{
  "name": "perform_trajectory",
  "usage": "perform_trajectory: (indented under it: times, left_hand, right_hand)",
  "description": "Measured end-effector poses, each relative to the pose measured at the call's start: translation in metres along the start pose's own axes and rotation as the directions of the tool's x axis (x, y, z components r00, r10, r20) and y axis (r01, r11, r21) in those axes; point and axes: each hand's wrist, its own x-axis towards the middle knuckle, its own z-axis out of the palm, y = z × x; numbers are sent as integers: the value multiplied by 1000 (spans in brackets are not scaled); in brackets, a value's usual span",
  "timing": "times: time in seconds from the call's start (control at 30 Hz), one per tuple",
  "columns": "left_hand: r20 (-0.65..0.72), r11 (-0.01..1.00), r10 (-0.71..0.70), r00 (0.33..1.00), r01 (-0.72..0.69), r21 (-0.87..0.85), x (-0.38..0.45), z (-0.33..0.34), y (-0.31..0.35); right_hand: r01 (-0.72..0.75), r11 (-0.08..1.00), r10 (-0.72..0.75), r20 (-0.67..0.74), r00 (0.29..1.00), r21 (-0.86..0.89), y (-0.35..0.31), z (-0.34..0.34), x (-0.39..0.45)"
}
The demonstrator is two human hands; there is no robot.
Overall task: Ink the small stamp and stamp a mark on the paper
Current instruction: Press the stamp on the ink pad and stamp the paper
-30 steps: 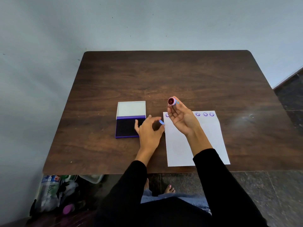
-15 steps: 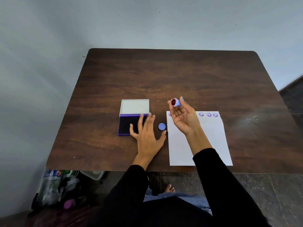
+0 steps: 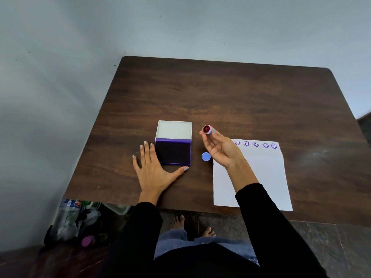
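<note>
My right hand [image 3: 220, 148] holds a small round stamp [image 3: 206, 129] at its fingertips, its dark red face turned up toward me, just right of the ink pad. The open ink pad [image 3: 173, 153] has a dark purple pad and a raised white lid. My left hand [image 3: 153, 171] lies flat on the table, fingers spread against the pad's left and front edges. The stamp's blue cap [image 3: 206, 156] lies on the table between pad and paper. The white paper [image 3: 263, 177] carries a row of several purple smiley marks along its top edge.
The dark wooden table [image 3: 220, 93] stands against a grey wall. Under its left front corner sit plastic bottles and bags [image 3: 74, 219] on the floor. My bare feet show below the near edge.
My left hand set the blue cap down on the table, then slid left to rest flat beside the ink pad. My right hand kept the stamp raised.
</note>
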Motion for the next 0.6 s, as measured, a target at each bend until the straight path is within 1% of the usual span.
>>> perform_trajectory:
  times: [0.1, 0.23, 0.37, 0.43, 0.5, 0.53, 0.57, 0.6]
  left_hand:
    - [-10, 1000, -30, 1000, 30, -7, 2, -1, -2]
    - [-30, 999, -37, 999, 36, -37, 1, -2, -2]
    - [-42, 998, -46, 998, 43, -55, 1, -2, -2]
    - [-39, 997, -48, 998, 46, -64, 1, -2, -2]
    - [-38, 996, -52, 998, 49, -71, 1, -3, -2]
    - [-39, 996, -54, 998, 51, -75, 1, -3, -2]
    - [-43, 996, -54, 998, 50, -80, 1, -3, -2]
    - [-50, 995, -52, 997, 48, -84, 0, -3, -2]
  right_hand:
    - [-49, 999, 49, -7, 999, 23, 10, 3, 1]
    - [-64, 995, 65, -6, 998, 81, 20, 3, 5]
    - [-91, 993, 90, 11, 996, 75, 29, 3, 9]
    - [-94, 995, 94, -3, 996, 38, 31, 4, 10]
    - [-60, 994, 56, -41, 998, -89, 35, 7, 11]
    - [-19, 981, 6, -66, 998, -195, 38, 10, 12]
    - [37, 943, -69, -84, 994, -331, 42, 12, 13]
    - [105, 866, -168, -87, 982, -490, 46, 14, 14]
